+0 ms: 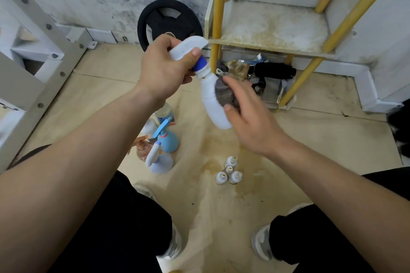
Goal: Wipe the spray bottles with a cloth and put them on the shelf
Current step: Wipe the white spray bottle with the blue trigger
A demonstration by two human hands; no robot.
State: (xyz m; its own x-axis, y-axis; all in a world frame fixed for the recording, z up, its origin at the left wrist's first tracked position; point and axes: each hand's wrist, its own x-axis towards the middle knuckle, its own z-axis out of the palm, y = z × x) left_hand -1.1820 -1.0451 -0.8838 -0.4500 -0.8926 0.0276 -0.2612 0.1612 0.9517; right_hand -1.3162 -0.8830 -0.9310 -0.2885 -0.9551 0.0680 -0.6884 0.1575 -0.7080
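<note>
My left hand [165, 68] grips the white trigger head of a white spray bottle [213, 104] with a blue collar, holding it in the air above the floor. My right hand [246, 113] presses a grey cloth [224, 93] against the side of the bottle's body. Several other spray bottles [165, 142] stand on the floor under my left forearm: a blue one, a pale lilac one, an orange-tinted one and a clear one. The shelf [270, 29], white and stained with yellow poles, stands just beyond the held bottle.
Several small white bottles [229, 172] stand on the floor near my right wrist. A black weight plate [155, 22] leans on the wall. Dark items and rags [266, 73] lie under the shelf. A white metal frame [37, 51] is at left. My knees and shoes are below.
</note>
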